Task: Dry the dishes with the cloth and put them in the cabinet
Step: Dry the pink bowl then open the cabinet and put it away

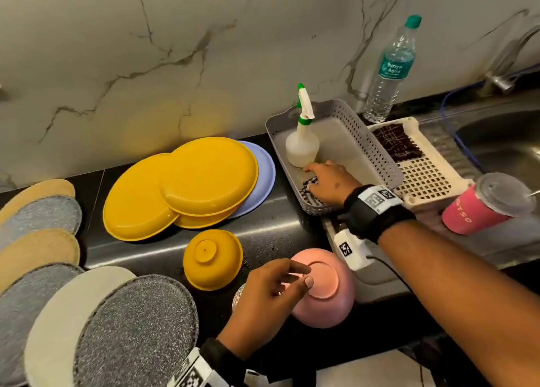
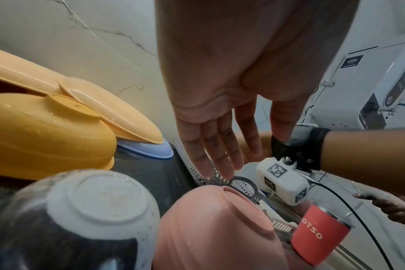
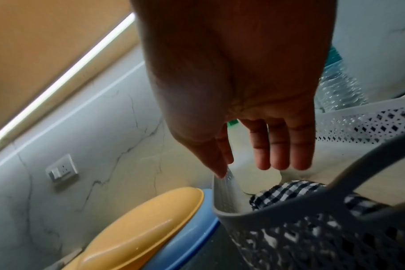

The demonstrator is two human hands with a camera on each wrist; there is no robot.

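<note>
Left hand [image 1: 271, 293] hovers over the upturned pink plastic bowl [image 1: 324, 290], fingers loosely spread, holding nothing. Right hand [image 1: 330, 182] is nearer the black-and-white checked cloth [image 1: 311, 192], bunched at the grey perforated basket's [image 1: 388, 164] near end, directly beneath its relaxed, unclosed fingers.

— Looking like a home kitchen?
— Yes: sitting along a dark counter [image 1: 271, 229] under a marble-veined wall [image 1: 175, 50], plates [image 1: 181, 188] and upturned bowls [image 1: 212, 258].
— Anything else pointing that way?
— Lying at the right, a steel sink [image 1: 502, 141] with a tap [image 1: 508, 56]; standing nearby, a water bottle [image 1: 390, 71] and a spray bottle [image 1: 302, 141].
</note>
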